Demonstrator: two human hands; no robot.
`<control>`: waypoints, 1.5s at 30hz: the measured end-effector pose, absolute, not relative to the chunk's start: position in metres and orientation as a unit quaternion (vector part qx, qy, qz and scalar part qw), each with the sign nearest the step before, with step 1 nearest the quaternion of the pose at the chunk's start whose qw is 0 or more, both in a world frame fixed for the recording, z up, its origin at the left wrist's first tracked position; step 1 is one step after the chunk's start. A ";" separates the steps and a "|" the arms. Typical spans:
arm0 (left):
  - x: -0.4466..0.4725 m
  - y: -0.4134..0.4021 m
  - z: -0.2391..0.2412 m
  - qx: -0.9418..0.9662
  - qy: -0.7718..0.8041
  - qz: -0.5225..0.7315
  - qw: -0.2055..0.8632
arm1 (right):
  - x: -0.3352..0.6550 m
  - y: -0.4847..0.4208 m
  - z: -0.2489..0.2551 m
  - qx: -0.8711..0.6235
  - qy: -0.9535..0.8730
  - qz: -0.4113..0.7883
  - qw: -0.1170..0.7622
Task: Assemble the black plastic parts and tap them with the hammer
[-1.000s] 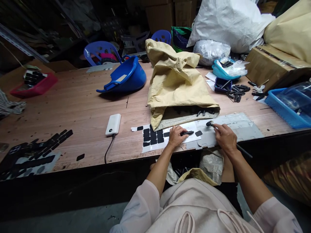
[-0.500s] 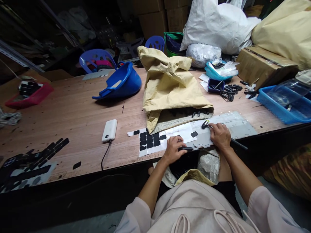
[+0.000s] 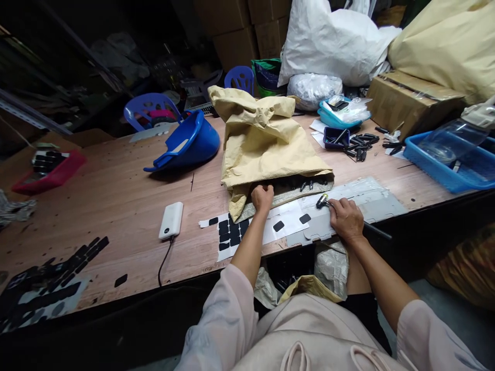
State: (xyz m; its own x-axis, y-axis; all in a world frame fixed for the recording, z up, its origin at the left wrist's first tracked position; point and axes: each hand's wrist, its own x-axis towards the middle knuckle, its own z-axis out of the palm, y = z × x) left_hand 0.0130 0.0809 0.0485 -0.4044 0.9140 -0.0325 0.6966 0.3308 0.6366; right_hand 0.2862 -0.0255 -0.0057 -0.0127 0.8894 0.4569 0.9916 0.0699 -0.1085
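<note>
My left hand [image 3: 262, 196] is closed in a fist at the open mouth of a tan paper sack [image 3: 263, 144] lying on the wooden table [image 3: 116, 190]; what its fingers hold is hidden. Small black parts [image 3: 309, 184] show inside the sack's mouth. My right hand [image 3: 345, 220] grips a black-handled tool [image 3: 323, 201] whose tip rests on a grey sheet [image 3: 367, 198]. Between the hands lies a white backing sheet [image 3: 286, 224] with black pads, with a block of several pads [image 3: 230, 231] at its left.
A white power bank [image 3: 170, 220] with a cable lies left of the sheet. A blue basin [image 3: 185, 144], a red tray [image 3: 50, 167], black strips [image 3: 46, 283], a blue crate [image 3: 452, 159], a cardboard box [image 3: 413, 103] and white bags [image 3: 332, 46] stand around the table.
My left hand left the table's front edge, where it held a small black part, and reached forward to the sack's mouth. My right hand stayed with the tool.
</note>
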 end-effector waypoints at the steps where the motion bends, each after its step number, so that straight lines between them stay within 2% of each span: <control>1: 0.015 0.091 0.049 0.488 0.810 0.256 0.199 | 0.286 -0.026 -0.006 -0.672 -0.700 -0.124 0.209; 5: 0.019 0.106 0.046 0.463 0.835 0.217 0.205 | 0.284 -0.026 -0.007 -0.676 -0.694 -0.128 0.212; 10: 0.007 0.081 0.041 0.491 0.828 0.190 0.192 | 0.285 -0.026 -0.007 -0.674 -0.695 -0.128 0.214; 16: -0.014 0.015 0.031 0.681 0.662 0.266 0.161 | 0.286 -0.025 -0.009 -0.669 -0.697 -0.132 0.221; 20: -0.011 -0.011 0.020 0.776 0.557 0.228 0.190 | 0.285 -0.024 -0.010 -0.672 -0.694 -0.133 0.221; 28: -0.001 -0.012 -0.001 0.751 0.559 0.257 0.239 | 0.293 -0.024 -0.006 -0.664 -0.704 -0.111 0.227; 32: -0.001 -0.011 -0.001 0.740 0.559 0.269 0.258 | 0.277 -0.033 0.000 -0.648 -0.699 -0.065 0.295; 37: 0.000 -0.010 -0.001 0.728 0.559 0.288 0.273 | 0.228 -0.052 0.013 -0.564 -0.716 0.076 0.405; 42: 0.000 -0.009 -0.002 0.726 0.559 0.289 0.277 | 0.197 -0.062 0.020 -0.514 -0.735 0.112 0.428; 45: 0.000 -0.009 -0.003 0.729 0.562 0.282 0.271 | 0.194 -0.064 0.015 -0.504 -0.761 0.110 0.394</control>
